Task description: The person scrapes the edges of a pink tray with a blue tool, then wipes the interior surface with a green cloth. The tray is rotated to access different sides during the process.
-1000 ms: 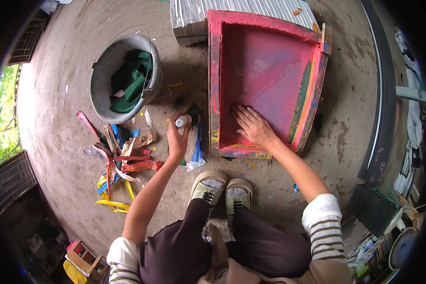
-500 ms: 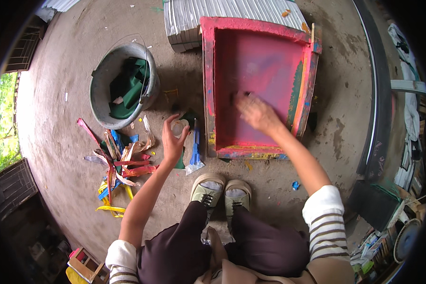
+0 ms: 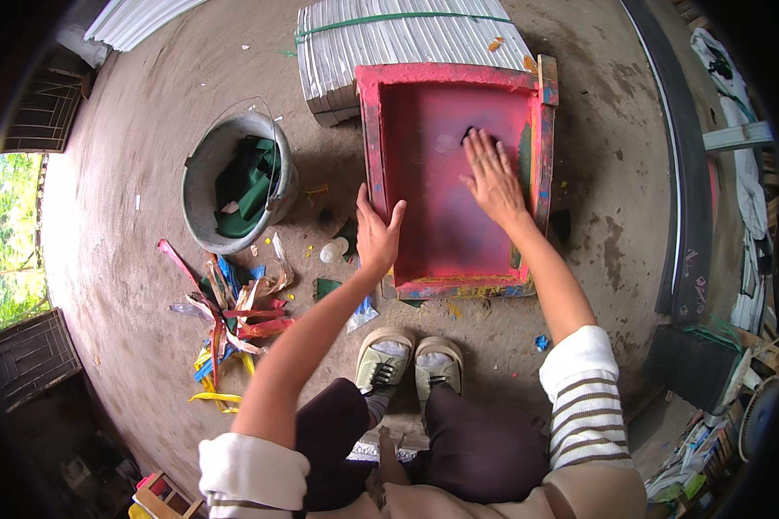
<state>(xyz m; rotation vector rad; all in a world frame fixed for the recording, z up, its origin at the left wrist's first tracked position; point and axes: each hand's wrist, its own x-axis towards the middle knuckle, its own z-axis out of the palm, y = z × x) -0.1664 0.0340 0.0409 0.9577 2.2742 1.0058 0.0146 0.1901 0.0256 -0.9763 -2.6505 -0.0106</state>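
Note:
A shallow screen-printing frame with pink-stained wooden sides lies on the ground ahead of me. Pink and purplish smears cover its mesh. My right hand lies flat on the mesh, right of its middle, pressing on a small dark wad that shows only at the fingertips. Across the frame's left side rests my left hand, fingers outside and thumb over the inner edge. A small translucent pot stands just left of that hand. Part of a blue-handled tool shows below my left wrist.
A grey bucket holding dark green pieces stands to the left. Coloured strips lie heaped in front of it. Beyond the frame is a strapped stack of pale sheets. A dark strip runs along the right.
My left hand has moved right, from around the translucent pot to the frame's left side. My right hand has slid farther up and rightward over the mesh. The whole view has shifted slightly.

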